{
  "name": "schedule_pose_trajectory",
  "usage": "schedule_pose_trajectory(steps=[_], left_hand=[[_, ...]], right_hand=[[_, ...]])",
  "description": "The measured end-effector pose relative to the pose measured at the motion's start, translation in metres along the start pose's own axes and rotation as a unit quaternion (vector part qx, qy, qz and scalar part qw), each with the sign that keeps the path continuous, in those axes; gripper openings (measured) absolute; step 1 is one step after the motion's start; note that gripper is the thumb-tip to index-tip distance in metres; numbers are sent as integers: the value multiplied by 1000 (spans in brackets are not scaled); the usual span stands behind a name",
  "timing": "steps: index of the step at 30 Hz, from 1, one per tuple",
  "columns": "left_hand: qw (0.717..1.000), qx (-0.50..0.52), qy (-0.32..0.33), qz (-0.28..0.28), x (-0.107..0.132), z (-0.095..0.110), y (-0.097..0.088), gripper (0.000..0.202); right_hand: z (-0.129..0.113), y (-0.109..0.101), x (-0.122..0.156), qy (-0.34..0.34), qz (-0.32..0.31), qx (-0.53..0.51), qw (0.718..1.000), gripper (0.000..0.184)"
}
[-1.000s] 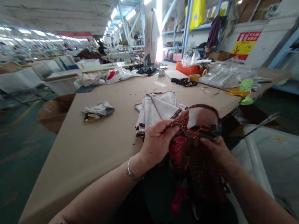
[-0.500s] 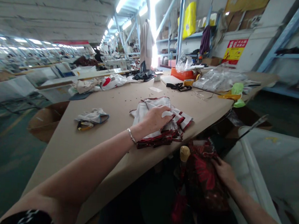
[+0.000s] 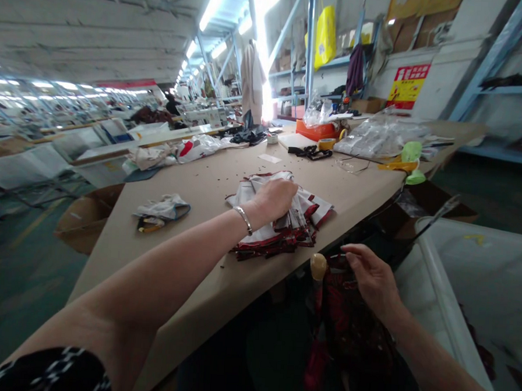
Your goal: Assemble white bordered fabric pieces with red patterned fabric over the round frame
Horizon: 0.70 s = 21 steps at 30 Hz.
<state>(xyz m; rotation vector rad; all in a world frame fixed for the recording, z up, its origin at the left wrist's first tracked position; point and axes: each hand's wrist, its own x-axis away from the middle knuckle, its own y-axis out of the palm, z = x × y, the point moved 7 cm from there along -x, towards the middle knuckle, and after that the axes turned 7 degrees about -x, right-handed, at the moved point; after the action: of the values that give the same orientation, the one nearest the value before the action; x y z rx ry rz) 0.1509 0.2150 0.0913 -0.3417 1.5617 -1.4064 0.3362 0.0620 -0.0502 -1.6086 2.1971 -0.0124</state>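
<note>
My left hand (image 3: 275,198) lies curled on top of a stack of folded white cloth pieces with dark red printed edges (image 3: 306,218) near the table's front edge; a bracelet is on that wrist. My right hand (image 3: 369,277) hovers below the table edge over a dark red patterned fabric bundle (image 3: 345,334) in my lap, fingers bent and apart, just touching its top. A rounded tan wooden knob (image 3: 318,265) sticks up beside the bundle, left of my right hand.
The long brown table (image 3: 189,238) carries a small crumpled cloth (image 3: 161,209) at left, an orange tray (image 3: 317,130), tape roll (image 3: 327,143), clear plastic bags (image 3: 378,137) and green items (image 3: 410,159) at the far end. A white bin (image 3: 467,276) stands at my right. Shelving lines the wall.
My left hand carried the printed piece from my lap onto the stack and now rests on it. My right hand dropped to the lap bundle, then lifted slightly off it.
</note>
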Motion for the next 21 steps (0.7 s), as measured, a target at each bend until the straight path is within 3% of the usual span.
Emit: schedule_pose_trajectory(steps=[3,7,9,13,18,21], left_hand=[[995,-84,44,7,15,6,-31,20],[993,-98,32,58,49,10,-74,21],[994,-72,28,73,70,13,-87,17],[991,-45,23,122,112,19,-102,13],[987,0,8,162,155,25,-105,15],[984,29,12,175,179,32,-103,15]], right_hand=[[-81,35,-12,-140,-32,-22,989,20],[-137,82,-34,-235,-46,28,971,38],[-148,101,-42,-246,-54,67,965,43],[-152,122,-43,-231,-100,164,954,32],[-144,111,-27,-210,-138,193,949,32],[-139,100,-14,-218,-149,282,922,37]])
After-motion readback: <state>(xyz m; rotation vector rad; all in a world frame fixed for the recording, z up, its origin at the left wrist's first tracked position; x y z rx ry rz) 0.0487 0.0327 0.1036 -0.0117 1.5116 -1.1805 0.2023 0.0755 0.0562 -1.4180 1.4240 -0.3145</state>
